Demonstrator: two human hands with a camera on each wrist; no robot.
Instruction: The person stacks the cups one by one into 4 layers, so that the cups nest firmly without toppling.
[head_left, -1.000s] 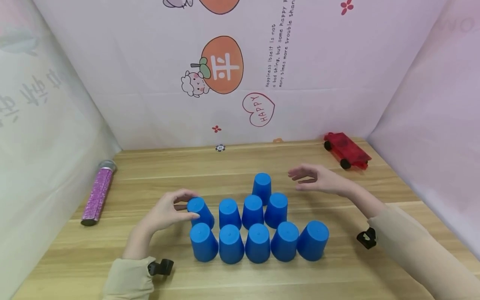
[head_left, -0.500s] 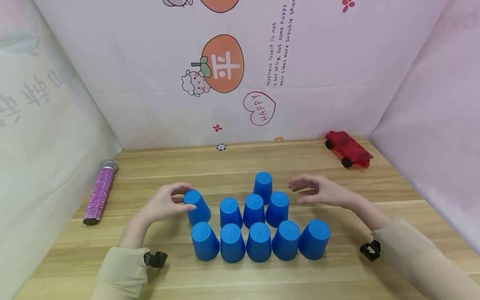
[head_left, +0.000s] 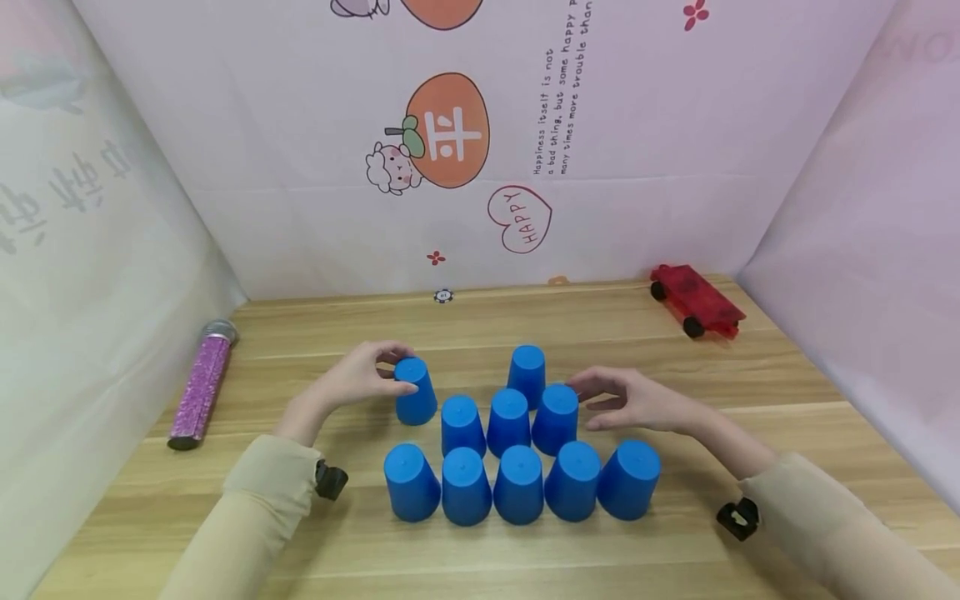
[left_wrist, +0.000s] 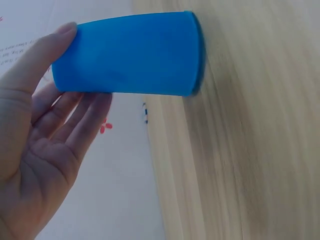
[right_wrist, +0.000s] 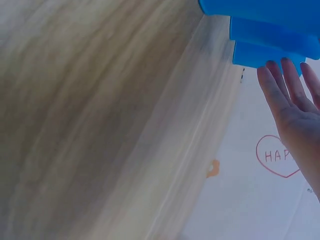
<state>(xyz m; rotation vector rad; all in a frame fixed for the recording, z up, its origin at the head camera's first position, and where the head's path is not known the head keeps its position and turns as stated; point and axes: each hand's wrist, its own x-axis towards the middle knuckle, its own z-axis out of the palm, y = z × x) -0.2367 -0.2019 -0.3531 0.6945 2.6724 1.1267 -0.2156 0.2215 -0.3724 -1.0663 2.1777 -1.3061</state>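
Note:
In the head view my left hand holds a blue plastic cup by its upper end, mouth down. The left wrist view shows the thumb on one side of this cup and the fingers on the other. Whether its rim touches the table is hard to tell. My right hand is beside the right-hand cup of the middle row, fingertips close to its side; contact is unclear. The right wrist view shows the fingers extended. Behind that row stands a lone cup.
Several upturned blue cups form a front row on the wooden table. A glittery purple microphone lies at the left. Toward the back right is a red toy car. White printed cloth walls the table's back and sides.
My left hand has taken its cup out of the middle row's left end, first leftward, then back and right. My right hand has moved down, closer to the row's right cup.

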